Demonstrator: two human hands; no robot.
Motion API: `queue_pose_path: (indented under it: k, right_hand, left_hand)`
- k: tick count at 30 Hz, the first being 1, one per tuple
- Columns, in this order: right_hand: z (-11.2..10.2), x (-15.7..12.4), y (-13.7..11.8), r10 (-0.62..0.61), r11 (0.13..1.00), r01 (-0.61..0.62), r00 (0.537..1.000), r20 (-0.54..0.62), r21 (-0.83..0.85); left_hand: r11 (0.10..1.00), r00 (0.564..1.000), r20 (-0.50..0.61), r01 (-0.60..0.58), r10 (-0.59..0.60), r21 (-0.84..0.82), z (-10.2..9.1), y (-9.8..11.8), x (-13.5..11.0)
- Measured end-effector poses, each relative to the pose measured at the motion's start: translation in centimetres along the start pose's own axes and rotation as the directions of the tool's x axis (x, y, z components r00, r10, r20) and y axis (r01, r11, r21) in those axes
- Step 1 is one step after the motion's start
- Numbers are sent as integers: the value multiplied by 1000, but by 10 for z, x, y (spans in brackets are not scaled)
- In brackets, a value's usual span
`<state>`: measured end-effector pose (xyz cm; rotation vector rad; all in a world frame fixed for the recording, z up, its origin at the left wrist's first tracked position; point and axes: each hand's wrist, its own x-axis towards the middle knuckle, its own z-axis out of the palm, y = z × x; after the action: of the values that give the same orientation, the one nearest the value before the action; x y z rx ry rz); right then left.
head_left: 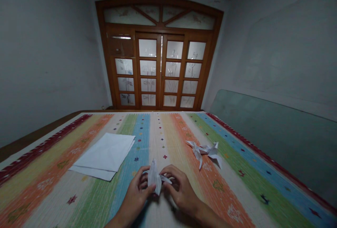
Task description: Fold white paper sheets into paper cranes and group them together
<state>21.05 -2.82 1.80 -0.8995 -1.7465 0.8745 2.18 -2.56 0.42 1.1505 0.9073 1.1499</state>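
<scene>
Between my hands, just above the striped cloth, is a piece of folded white paper [154, 177], narrow and pointed at the top. My left hand [139, 190] grips its left side, thumb in front and fingers behind. On the right, my right hand [179, 188] pinches a thin flap that sticks out sideways from the same paper. The fingers behind the paper are partly hidden. Ahead and to the right lie finished-looking folded paper figures [205, 151] with pointed ends, close together; I cannot tell exactly how many.
A small stack of white paper sheets [105, 156] lies on the cloth to the left. The colourful striped tablecloth [168, 136] covers the table. A pale green board or headrest [263, 122] stands along the right side. Wooden doors with glass panes [161, 70] are beyond the far edge.
</scene>
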Motion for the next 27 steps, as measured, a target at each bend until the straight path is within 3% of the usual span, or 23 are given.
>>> queue_pose_path:
  k: [7,13,16,20,27]
  right_hand:
    - [-4,4,2,-106,988,92,989,-105,-128]
    - [-5,0,14,-62,980,20,976,-211,-196]
    - [-5,1,14,-128,975,84,968,-216,-205]
    - [-7,2,8,-201,963,151,954,-223,-223]
    - [-2,0,1,-170,967,126,967,-189,-224]
  left_hand:
    - [1000,997,68,-24,23,17,0,-2,-1]
    - [990,980,192,-71,47,124,0,-6,-6]
    - [987,975,216,-81,49,139,4,-3,-10]
    - [986,977,209,-81,49,145,9,5,-13]
    - [995,990,133,-54,42,86,10,1,-12]
